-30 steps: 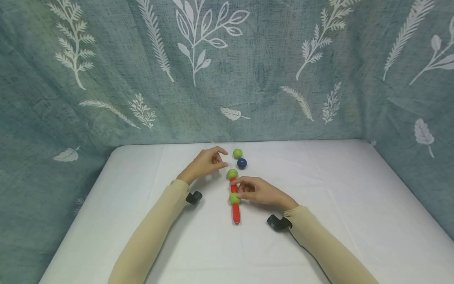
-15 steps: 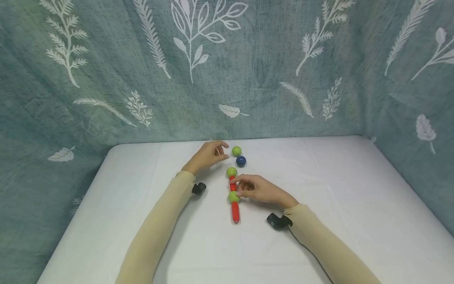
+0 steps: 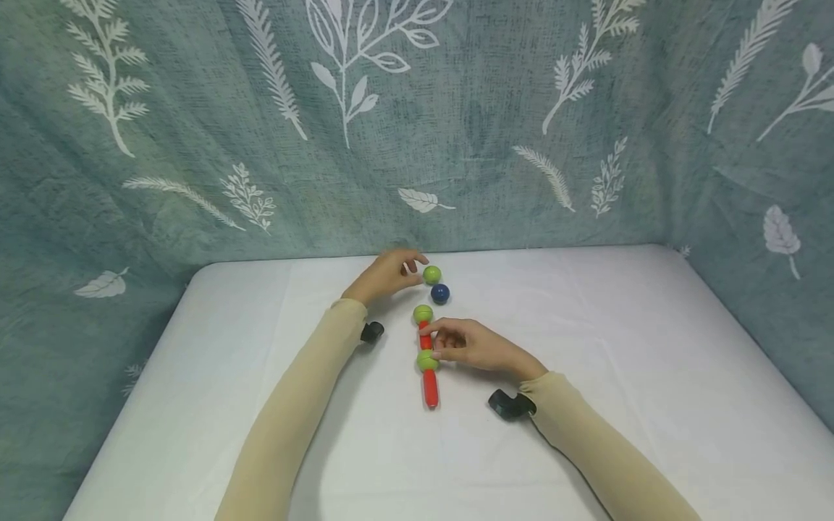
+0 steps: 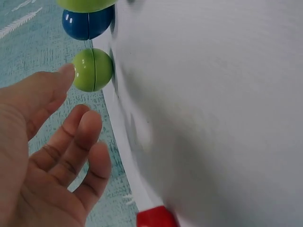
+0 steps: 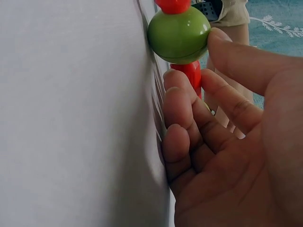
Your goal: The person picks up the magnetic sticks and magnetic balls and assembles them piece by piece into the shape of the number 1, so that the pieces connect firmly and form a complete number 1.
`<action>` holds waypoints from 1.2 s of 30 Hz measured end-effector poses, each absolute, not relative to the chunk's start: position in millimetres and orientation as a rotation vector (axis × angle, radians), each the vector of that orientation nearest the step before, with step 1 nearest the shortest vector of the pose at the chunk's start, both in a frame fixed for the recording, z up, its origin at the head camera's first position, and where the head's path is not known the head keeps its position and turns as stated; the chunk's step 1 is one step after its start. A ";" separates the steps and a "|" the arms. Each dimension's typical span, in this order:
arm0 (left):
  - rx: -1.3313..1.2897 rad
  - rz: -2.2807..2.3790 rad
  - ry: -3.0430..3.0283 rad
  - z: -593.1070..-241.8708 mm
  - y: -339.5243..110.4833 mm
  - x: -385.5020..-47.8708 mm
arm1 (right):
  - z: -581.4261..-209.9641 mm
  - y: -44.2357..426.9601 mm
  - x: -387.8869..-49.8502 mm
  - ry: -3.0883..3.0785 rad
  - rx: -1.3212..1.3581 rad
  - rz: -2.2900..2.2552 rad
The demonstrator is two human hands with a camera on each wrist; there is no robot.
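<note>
Slanting in from the lower right and lower left of the head view, I am seeing the right sleeve (image 3: 606, 449) and the left sleeve (image 3: 287, 420). Just below the centre, a red-and-green row (image 3: 431, 391) is lying lengthwise on the white-covered bench (image 3: 521, 470). My right hand (image 3: 478, 344) is grasping it from the right, the thumb touching the nearer green ball (image 3: 427, 361), the index finger reaching over the second red rod (image 3: 426, 343) and the other fingers curling. The row is looking glossy: red rod, yellow-green ball, red rod, then another green ball (image 3: 423, 314) higher up. Above it, a shiny dark blue ball (image 3: 440, 293) is resting apart, right of centre. My left hand (image 3: 387, 275) is staying released, thumb and fingers spreading beside the farthest green ball (image 3: 432, 274); I am not able to tell whether the thumb is touching it. A leaf-printed teal curtain (image 3: 469, 181) is filling the upper frame.
</note>
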State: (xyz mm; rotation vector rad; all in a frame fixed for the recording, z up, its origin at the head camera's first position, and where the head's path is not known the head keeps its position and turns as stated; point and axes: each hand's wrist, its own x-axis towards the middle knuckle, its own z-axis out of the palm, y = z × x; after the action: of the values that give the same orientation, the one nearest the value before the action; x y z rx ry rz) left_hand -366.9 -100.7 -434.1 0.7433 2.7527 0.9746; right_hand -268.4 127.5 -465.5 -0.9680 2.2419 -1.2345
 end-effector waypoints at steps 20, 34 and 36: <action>0.785 0.903 2.775 -439.1 -89.1 -375.0 | -434.5 122.6 -252.7 2.220 -0.980 -1.260; 0.749 0.779 2.792 -441.1 -79.0 -380.6 | -435.8 123.2 -253.3 2.223 -0.950 -1.243; 0.745 0.763 2.794 -441.7 -78.7 -381.1 | -443.8 123.9 -257.7 2.220 -0.950 -1.243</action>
State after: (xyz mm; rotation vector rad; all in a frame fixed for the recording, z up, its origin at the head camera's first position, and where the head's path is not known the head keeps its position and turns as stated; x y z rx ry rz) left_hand -381.1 -78.7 -441.7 0.7452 2.7942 0.7628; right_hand -257.7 123.9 -443.8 -0.9495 2.2196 -1.2435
